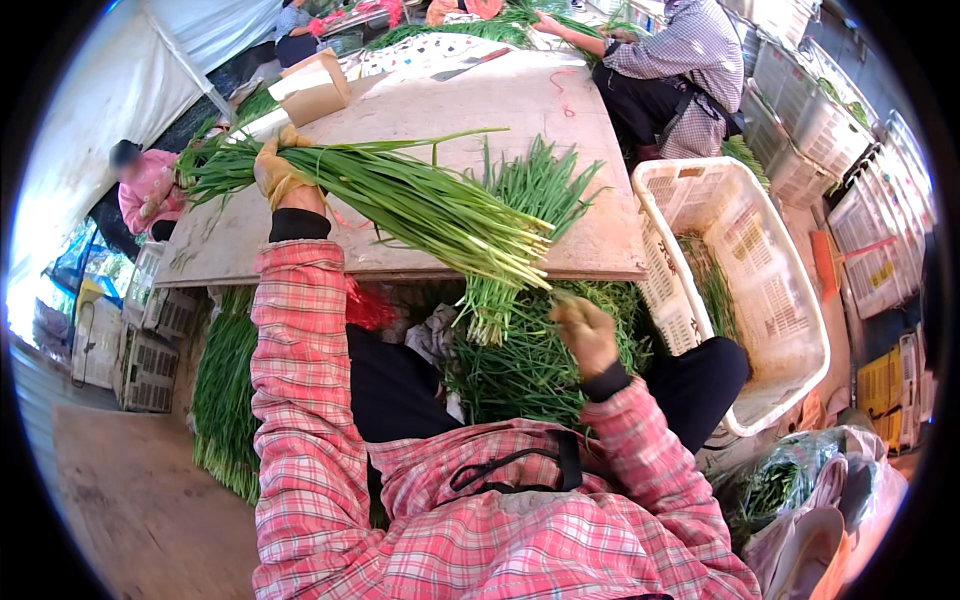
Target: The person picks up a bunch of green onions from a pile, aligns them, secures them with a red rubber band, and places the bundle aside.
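My left hand [280, 170], in a tan glove, is closed round a thick bunch of garlic chives [410, 195] over the board. Their leaf tips lie to the left, and the pale stem ends point right toward my other hand. Just beyond those ends is my bare right hand [587, 335], its fingers curled in; what they pinch, if anything, I cannot make out. A second bunch of chives [545, 185] lies on the board, partly under the held one, its stem ends hanging over the front edge. A loose heap of chives [530, 385] fills the space below, between my knees.
The wooden board [400, 110] carries a cardboard box [312, 85] at its far left. A white plastic crate [775, 300] with some chives inside stands at right. More chives [225, 390] stand left of my legs. Co-workers sit at far right [675, 50] and left [152, 190].
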